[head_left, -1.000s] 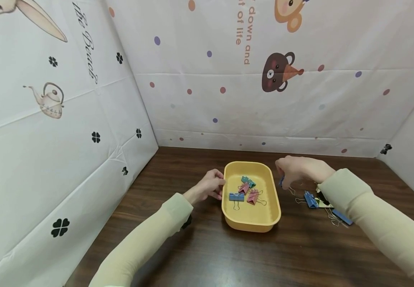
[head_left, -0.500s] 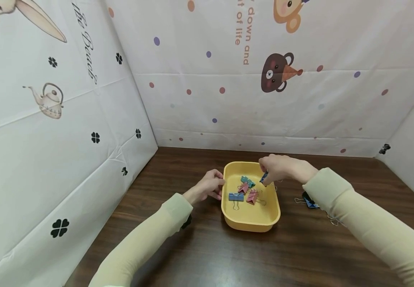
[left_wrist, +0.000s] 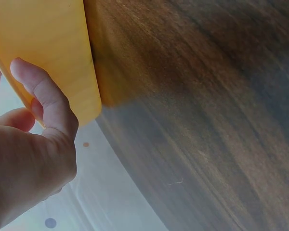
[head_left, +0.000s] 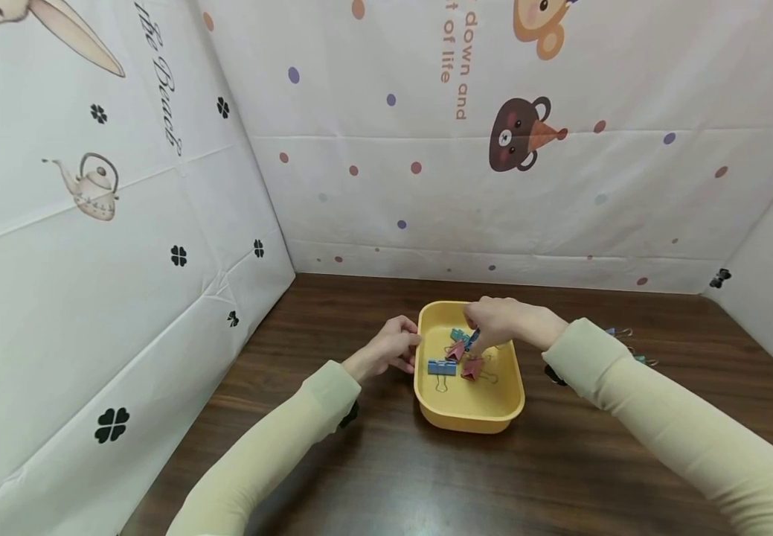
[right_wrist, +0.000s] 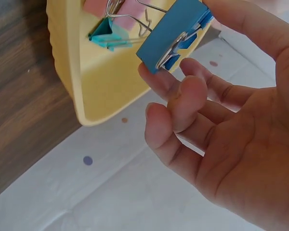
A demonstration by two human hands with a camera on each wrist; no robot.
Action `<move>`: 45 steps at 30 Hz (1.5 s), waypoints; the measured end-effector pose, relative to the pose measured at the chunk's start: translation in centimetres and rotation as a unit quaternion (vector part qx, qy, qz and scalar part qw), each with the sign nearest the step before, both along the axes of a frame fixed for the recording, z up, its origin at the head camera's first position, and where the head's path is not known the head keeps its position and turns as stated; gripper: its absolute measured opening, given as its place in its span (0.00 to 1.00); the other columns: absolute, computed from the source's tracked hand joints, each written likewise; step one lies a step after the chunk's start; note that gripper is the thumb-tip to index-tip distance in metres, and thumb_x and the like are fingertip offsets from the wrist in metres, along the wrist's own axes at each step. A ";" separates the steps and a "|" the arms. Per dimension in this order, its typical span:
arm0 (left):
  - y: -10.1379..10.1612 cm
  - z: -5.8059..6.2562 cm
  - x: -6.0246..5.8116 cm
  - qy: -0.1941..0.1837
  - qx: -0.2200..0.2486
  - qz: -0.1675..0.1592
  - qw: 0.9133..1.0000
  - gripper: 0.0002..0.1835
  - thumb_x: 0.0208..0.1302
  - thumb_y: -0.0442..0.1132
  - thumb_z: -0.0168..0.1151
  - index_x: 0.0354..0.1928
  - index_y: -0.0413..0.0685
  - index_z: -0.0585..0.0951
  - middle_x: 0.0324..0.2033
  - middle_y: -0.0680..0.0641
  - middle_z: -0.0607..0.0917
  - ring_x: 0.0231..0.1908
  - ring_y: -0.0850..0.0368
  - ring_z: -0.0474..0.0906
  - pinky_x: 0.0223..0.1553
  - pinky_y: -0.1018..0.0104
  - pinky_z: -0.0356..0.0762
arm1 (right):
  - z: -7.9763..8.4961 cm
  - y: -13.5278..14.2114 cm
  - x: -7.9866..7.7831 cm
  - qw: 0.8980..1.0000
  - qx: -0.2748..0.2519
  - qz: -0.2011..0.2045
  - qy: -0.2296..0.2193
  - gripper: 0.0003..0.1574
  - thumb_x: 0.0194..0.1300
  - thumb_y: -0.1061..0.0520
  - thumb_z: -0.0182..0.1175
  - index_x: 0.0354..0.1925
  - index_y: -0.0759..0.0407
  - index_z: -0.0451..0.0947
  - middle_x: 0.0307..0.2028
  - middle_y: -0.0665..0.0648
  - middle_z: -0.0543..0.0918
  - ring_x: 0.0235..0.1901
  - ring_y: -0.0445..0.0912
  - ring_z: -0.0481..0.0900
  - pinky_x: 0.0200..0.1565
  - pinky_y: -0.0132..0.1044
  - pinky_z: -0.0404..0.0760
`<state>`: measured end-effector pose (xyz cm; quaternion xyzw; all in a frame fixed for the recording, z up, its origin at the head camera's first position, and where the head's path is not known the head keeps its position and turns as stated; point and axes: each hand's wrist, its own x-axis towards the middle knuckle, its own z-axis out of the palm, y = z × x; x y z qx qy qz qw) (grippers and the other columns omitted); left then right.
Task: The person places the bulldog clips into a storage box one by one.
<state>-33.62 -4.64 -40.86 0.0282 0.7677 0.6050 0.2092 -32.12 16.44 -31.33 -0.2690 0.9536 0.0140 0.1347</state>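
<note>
A yellow tray [head_left: 469,417] holds pink, teal and blue binder clips, among them a blue binder clip [head_left: 441,368] and a pink binder clip [head_left: 472,368]. My left hand [head_left: 393,345] grips the tray's left rim; in the left wrist view one digit of this hand [left_wrist: 48,120] lies along the outer wall. Over the tray's inside, my right hand [head_left: 500,324] pinches another blue binder clip [right_wrist: 171,33] between thumb and finger. Its other fingers curl below the clip, as the right wrist view shows. Part of the tray's contents is hidden behind the right hand.
Beyond my right sleeve, parts of more clips [head_left: 620,333] show on the dark wooden table [head_left: 359,476]; the sleeve covers the others. White printed cloth walls [head_left: 386,186] stand at the back and sides.
My right hand has moved left from the table beside the tray to above the tray, carrying the blue binder clip. The left hand and the tray have stayed in place.
</note>
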 end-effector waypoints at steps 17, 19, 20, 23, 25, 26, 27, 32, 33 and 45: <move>-0.1 -0.1 -0.2 -0.001 0.007 -0.002 1.000 0.13 0.68 0.34 0.52 0.52 0.39 0.67 0.23 0.45 0.75 0.18 0.55 0.73 0.18 0.66 0.81 | -1.9 -2.1 0.0 0.999 -0.016 0.027 -0.013 0.21 0.47 0.51 0.71 0.32 0.59 0.71 0.23 0.48 0.70 0.23 0.41 0.65 0.24 0.30 0.61; -0.1 -0.1 -0.1 -0.001 0.007 -0.002 1.000 0.13 0.68 0.34 0.52 0.52 0.39 0.67 0.23 0.45 0.75 0.18 0.55 0.73 0.18 0.66 0.81 | -2.1 -2.3 0.1 1.000 -0.009 0.023 -0.012 0.21 0.46 0.51 0.69 0.34 0.60 0.73 0.24 0.48 0.72 0.24 0.41 0.68 0.24 0.30 0.63; -0.1 -0.1 -0.1 -0.002 0.008 -0.003 1.000 0.13 0.68 0.34 0.52 0.51 0.40 0.67 0.23 0.45 0.75 0.18 0.55 0.73 0.18 0.66 0.81 | -2.2 -2.4 0.1 1.000 -0.005 0.022 -0.012 0.21 0.46 0.51 0.69 0.36 0.61 0.74 0.25 0.49 0.74 0.24 0.41 0.69 0.24 0.31 0.65; -0.1 -0.1 -0.1 -0.003 0.009 -0.003 1.000 0.12 0.67 0.34 0.52 0.50 0.41 0.67 0.22 0.45 0.75 0.18 0.55 0.73 0.18 0.66 0.81 | -2.5 -2.6 0.1 1.000 0.004 0.004 -0.024 0.23 0.47 0.50 0.70 0.38 0.59 0.74 0.29 0.50 0.77 0.25 0.41 0.75 0.24 0.32 0.68; -0.1 -0.1 -0.1 -0.003 0.010 -0.003 1.000 0.12 0.67 0.34 0.52 0.50 0.41 0.67 0.22 0.45 0.75 0.18 0.56 0.73 0.18 0.66 0.81 | -2.8 -2.7 0.1 0.999 0.005 -0.003 -0.031 0.23 0.48 0.49 0.70 0.39 0.59 0.74 0.29 0.50 0.78 0.25 0.41 0.77 0.24 0.32 0.69; -0.1 -0.1 -0.1 -0.002 0.010 -0.003 1.000 0.12 0.67 0.34 0.52 0.50 0.41 0.67 0.22 0.45 0.75 0.18 0.56 0.73 0.18 0.66 0.81 | -2.9 -2.7 0.1 0.999 0.004 -0.007 -0.037 0.23 0.49 0.49 0.70 0.40 0.59 0.74 0.30 0.50 0.78 0.25 0.41 0.78 0.24 0.33 0.70; -0.1 -0.1 -0.1 -0.003 0.010 -0.003 1.000 0.12 0.67 0.34 0.52 0.50 0.41 0.67 0.22 0.45 0.75 0.18 0.56 0.73 0.18 0.66 0.80 | -3.0 -2.7 0.1 0.999 0.003 -0.007 -0.039 0.24 0.49 0.48 0.71 0.40 0.58 0.74 0.30 0.50 0.78 0.26 0.41 0.78 0.25 0.33 0.70; -0.1 -0.1 -0.2 -0.004 0.010 -0.002 1.000 0.11 0.67 0.34 0.52 0.49 0.42 0.67 0.22 0.45 0.75 0.18 0.56 0.73 0.17 0.67 0.80 | -3.2 -2.1 0.1 0.999 -0.013 0.004 -0.029 0.23 0.53 0.47 0.69 0.40 0.59 0.75 0.28 0.49 0.76 0.26 0.41 0.73 0.24 0.32 0.66; -0.1 -0.1 -0.2 -0.005 0.010 -0.002 1.000 0.10 0.67 0.34 0.52 0.49 0.42 0.67 0.22 0.45 0.75 0.18 0.56 0.73 0.17 0.67 0.80 | -3.2 -1.9 0.2 0.999 -0.023 0.008 -0.022 0.22 0.54 0.46 0.68 0.39 0.59 0.75 0.27 0.49 0.75 0.25 0.41 0.72 0.23 0.32 0.66; -0.1 0.0 0.0 -0.005 0.004 0.001 1.000 0.13 0.67 0.34 0.52 0.52 0.40 0.68 0.24 0.43 0.76 0.18 0.55 0.74 0.18 0.66 0.81 | -1.2 3.7 -0.2 0.991 -0.109 -0.028 0.075 0.15 0.67 0.47 0.57 0.36 0.57 0.79 0.26 0.51 0.80 0.21 0.41 0.71 0.21 0.32 0.68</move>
